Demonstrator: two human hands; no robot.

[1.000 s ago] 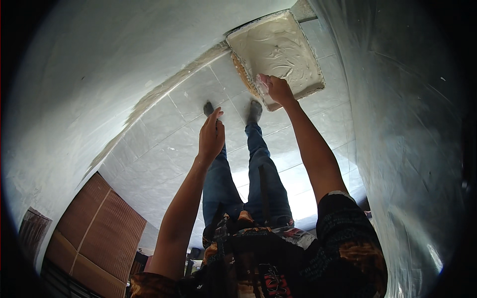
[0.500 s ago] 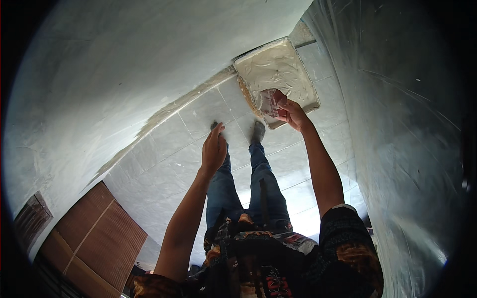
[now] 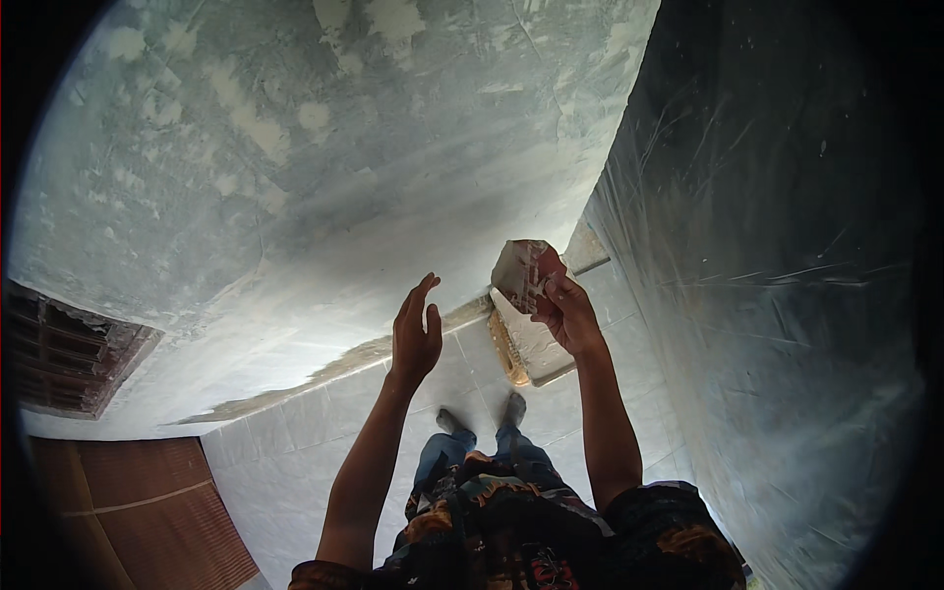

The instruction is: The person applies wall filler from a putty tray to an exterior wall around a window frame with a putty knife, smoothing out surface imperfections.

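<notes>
My right hand [image 3: 572, 317] grips a flat, reddish-brown putty spreader [image 3: 521, 273] by its edge, fingers closed on it. Pale paste coats part of the spreader's face. Below and partly hidden by that hand, a shallow tray [image 3: 556, 377] of creamy white paste rests on the floor by the wall. My left hand [image 3: 417, 332] is raised in front of the wall [image 3: 265, 147], holding nothing, its fingers stretched and its thumb apart. The wall is greyish with patchy white smears.
A brown slatted vent [image 3: 74, 349] is set into the wall at left. Beneath it stands a brown ribbed panel [image 3: 157, 511]. Creased translucent sheeting [image 3: 777, 295] hangs along the right side. My feet [image 3: 511, 408] stand on the grey tiled floor [image 3: 315, 433], near the tray.
My view has tilted up, showing more wall and less floor. The right hand has lifted the spreader away from over the tray's paste. My left hand has risen, thumb now spread.
</notes>
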